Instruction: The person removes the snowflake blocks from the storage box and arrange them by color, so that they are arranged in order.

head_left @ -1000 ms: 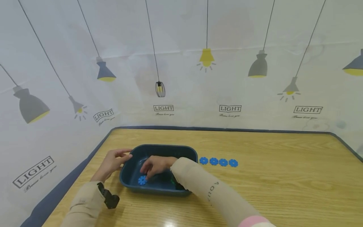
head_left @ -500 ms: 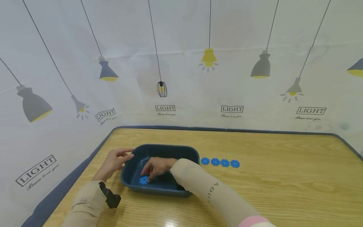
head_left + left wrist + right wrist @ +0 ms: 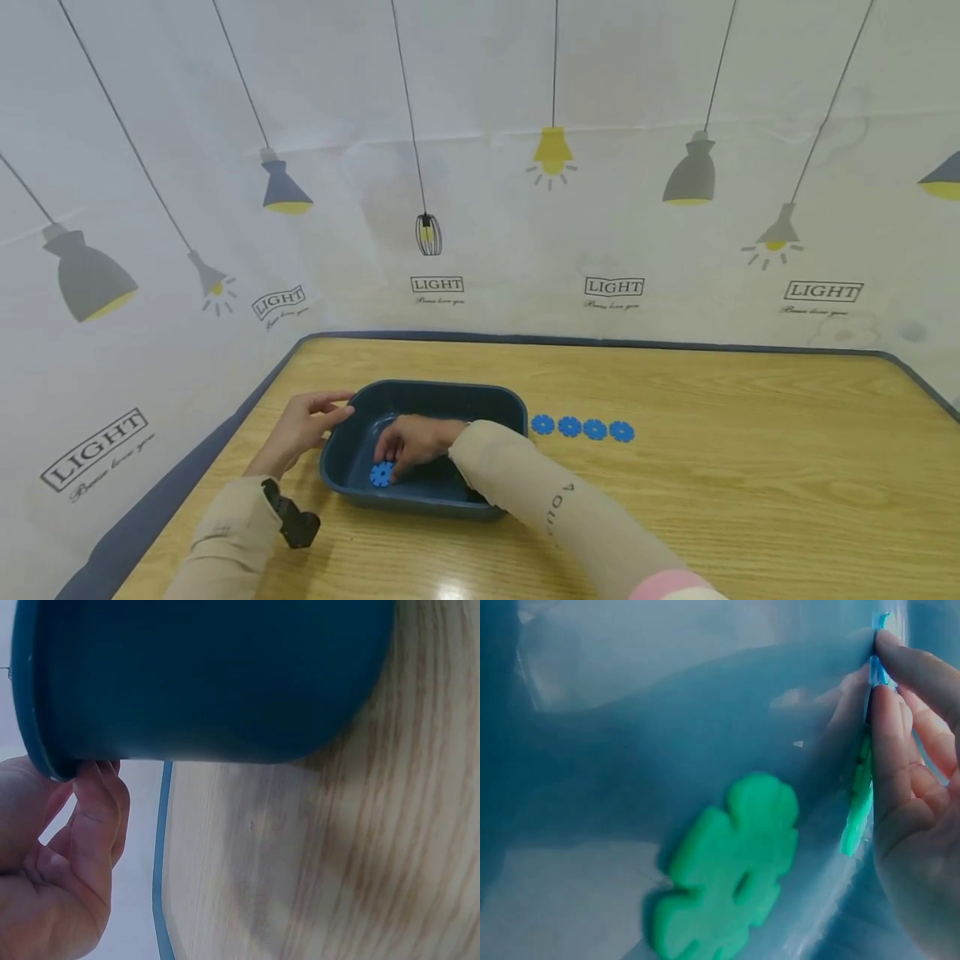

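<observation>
At the left end of a dark blue plastic bin (image 3: 491,510), my left hand (image 3: 303,429) holds the rim. The left wrist view has its fingers (image 3: 96,806) bent up against the underside of that rim. My right hand (image 3: 414,442) reaches down inside the bin, thumb and fingertips pinching a blue notched disc (image 3: 382,474) near the front left of the floor. Seen from the right wrist, this disc is nearly edge-on between thumb and fingers. A green notched disc (image 3: 731,870) lies on the floor nearby, and another green disc (image 3: 860,799) shows edge-on beside the fingers.
Several blue notched discs (image 3: 595,430) lie in a row on the wooden table (image 3: 735,467), just right of the bin. A pale wall covering (image 3: 487,192) printed with hanging lamps rises behind the table's dark far edge.
The right hand's fingers have closed in slightly on the blue disc, which has barely shifted. The left hand stays on the rim. The whole view has drifted a little.
</observation>
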`<control>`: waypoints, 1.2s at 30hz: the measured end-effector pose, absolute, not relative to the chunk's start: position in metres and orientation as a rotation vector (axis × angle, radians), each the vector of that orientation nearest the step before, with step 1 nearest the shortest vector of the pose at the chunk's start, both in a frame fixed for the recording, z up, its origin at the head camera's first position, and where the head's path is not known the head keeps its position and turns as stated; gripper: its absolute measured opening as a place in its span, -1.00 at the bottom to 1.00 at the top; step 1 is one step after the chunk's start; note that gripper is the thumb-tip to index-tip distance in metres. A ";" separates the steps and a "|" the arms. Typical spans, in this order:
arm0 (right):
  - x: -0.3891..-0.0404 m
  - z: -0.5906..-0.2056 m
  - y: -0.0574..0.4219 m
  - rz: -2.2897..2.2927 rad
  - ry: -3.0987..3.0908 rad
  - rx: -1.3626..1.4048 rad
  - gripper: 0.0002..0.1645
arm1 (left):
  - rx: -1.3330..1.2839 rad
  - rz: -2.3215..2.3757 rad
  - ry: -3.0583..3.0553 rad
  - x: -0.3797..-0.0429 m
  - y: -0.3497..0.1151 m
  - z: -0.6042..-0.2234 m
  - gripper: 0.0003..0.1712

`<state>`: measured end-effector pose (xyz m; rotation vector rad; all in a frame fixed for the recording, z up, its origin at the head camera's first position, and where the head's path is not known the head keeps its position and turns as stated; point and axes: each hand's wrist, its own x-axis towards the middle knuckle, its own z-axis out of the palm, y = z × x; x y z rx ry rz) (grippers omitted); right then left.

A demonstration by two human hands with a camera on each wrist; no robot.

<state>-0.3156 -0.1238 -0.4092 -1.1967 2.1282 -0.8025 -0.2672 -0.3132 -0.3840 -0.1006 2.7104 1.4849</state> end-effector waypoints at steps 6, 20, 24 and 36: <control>-0.315 -0.407 -0.121 -0.924 2.073 -1.139 -0.78 | -0.099 1.477 2.710 -0.266 -0.312 -0.384 -0.51; -0.320 -0.406 -0.111 -1.088 1.936 -1.080 -0.92 | -0.091 1.478 2.696 -0.266 -0.308 -0.383 -0.51; -0.323 -0.398 -0.107 -1.128 1.951 -1.093 -0.92 | -0.090 1.480 2.695 -0.267 -0.308 -0.383 -0.50; -0.328 -0.352 -0.091 -1.238 2.015 -1.128 -0.89 | -0.072 1.468 2.711 -0.265 -0.311 -0.381 -0.49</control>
